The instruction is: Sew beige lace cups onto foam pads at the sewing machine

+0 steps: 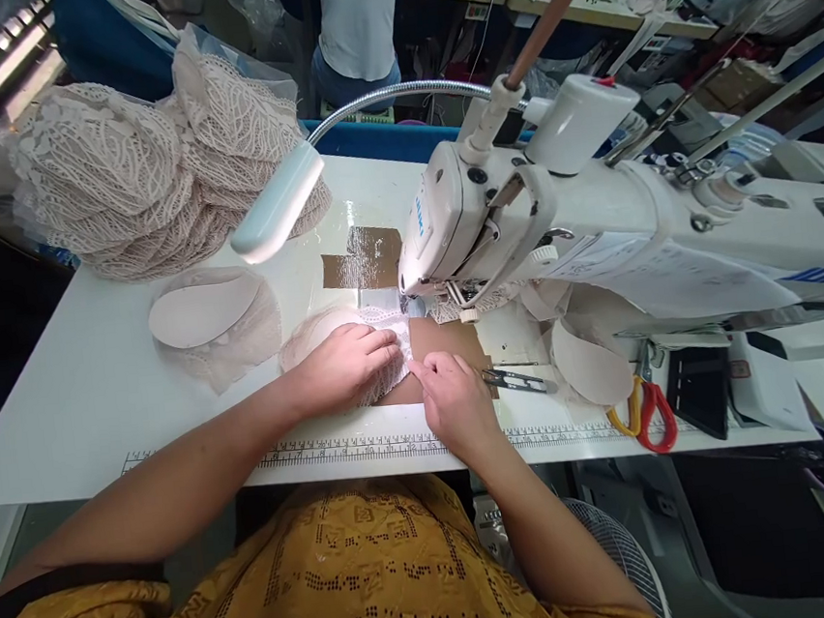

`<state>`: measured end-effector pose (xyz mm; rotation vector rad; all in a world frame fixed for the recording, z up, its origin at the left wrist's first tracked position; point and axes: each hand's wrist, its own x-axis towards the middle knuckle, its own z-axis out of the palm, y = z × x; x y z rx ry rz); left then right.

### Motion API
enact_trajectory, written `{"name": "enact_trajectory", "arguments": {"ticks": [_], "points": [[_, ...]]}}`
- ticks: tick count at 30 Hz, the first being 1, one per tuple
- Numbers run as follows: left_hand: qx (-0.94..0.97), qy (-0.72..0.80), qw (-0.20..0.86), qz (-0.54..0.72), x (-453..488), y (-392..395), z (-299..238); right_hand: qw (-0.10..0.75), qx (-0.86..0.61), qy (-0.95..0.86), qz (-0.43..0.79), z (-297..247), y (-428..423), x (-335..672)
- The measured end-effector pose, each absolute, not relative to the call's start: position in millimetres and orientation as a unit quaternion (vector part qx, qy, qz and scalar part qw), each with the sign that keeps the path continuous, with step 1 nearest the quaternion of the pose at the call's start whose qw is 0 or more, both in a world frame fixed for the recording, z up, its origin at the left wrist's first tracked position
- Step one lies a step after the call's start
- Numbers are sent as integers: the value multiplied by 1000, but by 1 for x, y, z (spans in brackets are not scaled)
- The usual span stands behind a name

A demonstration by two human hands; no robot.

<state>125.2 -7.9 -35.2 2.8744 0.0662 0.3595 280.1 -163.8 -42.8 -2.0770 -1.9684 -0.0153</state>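
Note:
A pale lace fabric piece (319, 330) lies under the needle area of a white sewing machine (439, 214), on a brown cardboard sheet (448, 335). My left hand (340, 362) rests flat on the lace, its fingers stretched towards the presser foot. At the lace's right edge, just in front of the needle, my right hand (459, 400) is closed, with thumb and forefinger pinching the edge. The fingertips partly hide the lace there. Thread snips (517, 379) lie to the right of my right hand.
Tall lace stacks (108, 183) stand at the back left, and an oval pad on lace (204, 311) lies nearer. A lamp (277, 200) hangs over the table. Red-and-yellow scissors (651, 412) and a phone (698, 388) lie right. A person (356, 23) sits beyond.

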Motion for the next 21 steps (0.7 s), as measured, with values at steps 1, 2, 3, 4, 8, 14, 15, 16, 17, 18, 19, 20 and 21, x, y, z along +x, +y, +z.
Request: {"name": "enact_trajectory", "arguments": {"ticks": [1, 2, 3, 4, 8, 14, 15, 16, 17, 18, 19, 20, 21], "points": [[986, 24, 111, 121, 126, -7, -36, 139, -718, -682, -7, -43, -164, 279], [988, 26, 100, 116, 127, -6, -36, 139, -718, -682, -10, -43, -163, 278], [990, 28, 91, 108, 128, -5, -35, 139, -718, -682, -13, -44, -163, 278], [991, 30, 84, 97, 129, -4, -35, 141, -718, -681, -17, -44, -163, 277], [995, 37, 70, 60, 132, -5, -31, 150, -718, -679, -27, -45, -164, 276], [995, 30, 67, 62, 133, -4, -30, 155, -714, -682, -22, -43, -163, 278], [995, 28, 70, 64, 133, -3, -29, 153, -712, -685, -19, -42, -163, 278], [995, 25, 72, 65, 133, -3, -29, 151, -708, -689, -16, -41, -163, 279], [995, 23, 74, 65, 134, -1, -28, 148, -705, -693, -14, -40, -162, 280], [995, 19, 75, 65, 134, 0, -28, 144, -703, -697, -11, -39, -161, 281], [995, 16, 76, 64, 135, 2, -27, 139, -701, -700, -8, -38, -160, 283], [995, 13, 76, 63, 136, 4, -27, 133, -700, -701, -6, -37, -158, 284], [995, 11, 76, 62, 137, 7, -27, 127, -701, -702, -2, -35, -156, 285]]}}
